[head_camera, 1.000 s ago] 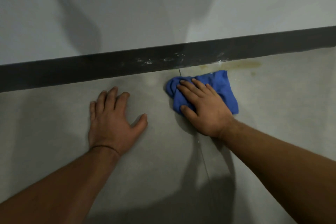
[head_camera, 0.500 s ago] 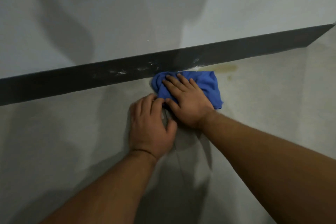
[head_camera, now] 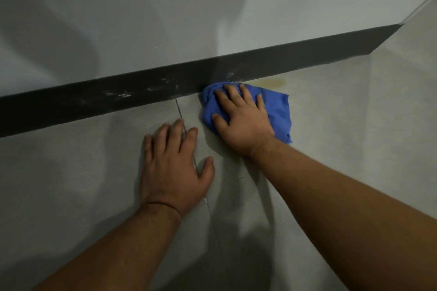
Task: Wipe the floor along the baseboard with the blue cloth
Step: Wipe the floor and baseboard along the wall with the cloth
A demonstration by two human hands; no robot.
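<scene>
A crumpled blue cloth point(head_camera: 279, 111) lies on the grey floor point(head_camera: 71, 172), its far edge touching the dark baseboard point(head_camera: 94, 104). My right hand point(head_camera: 243, 118) presses flat on the cloth, fingers spread toward the baseboard. Flat on the bare floor to the left of the cloth rests my left hand point(head_camera: 175, 168), palm down over a tile joint, holding nothing. A thin band circles its wrist.
The baseboard carries pale scuff marks point(head_camera: 165, 85) and runs up to a corner point(head_camera: 399, 26) at the far right. A yellowish stain point(head_camera: 272, 82) shows on the floor just beyond the cloth. A grout line point(head_camera: 212, 224) runs toward me.
My right hand has slid the cloth to the right along the baseboard, nearer the stain. My left hand has come away from the cloth and spread flat on the floor.
</scene>
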